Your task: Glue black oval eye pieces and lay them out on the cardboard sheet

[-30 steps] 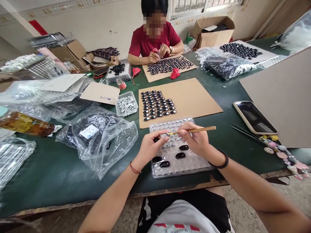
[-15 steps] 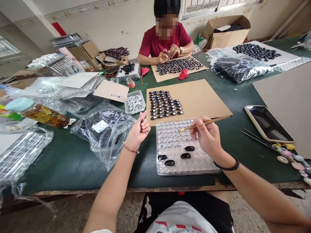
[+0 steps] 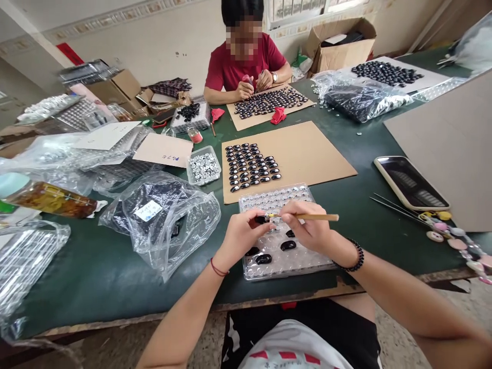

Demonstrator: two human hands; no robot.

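The left hand (image 3: 241,233) pinches a black piece (image 3: 260,219) between thumb and fingers, and the right hand (image 3: 309,225) is closed round a wooden stick (image 3: 321,217), its yellow tip right by that piece; whether they touch cannot be told. Below spreads a green table (image 3: 134,292). On it lie a cardboard sheet (image 3: 311,154) bearing rows of shiny black ovals (image 3: 252,168), then, under the hands, a clear tray (image 3: 303,260), and left of the cardboard a tub (image 3: 205,183) of silvery bits (image 3: 203,166). Loose black pieces (image 3: 263,259) rest on the tray's near half.
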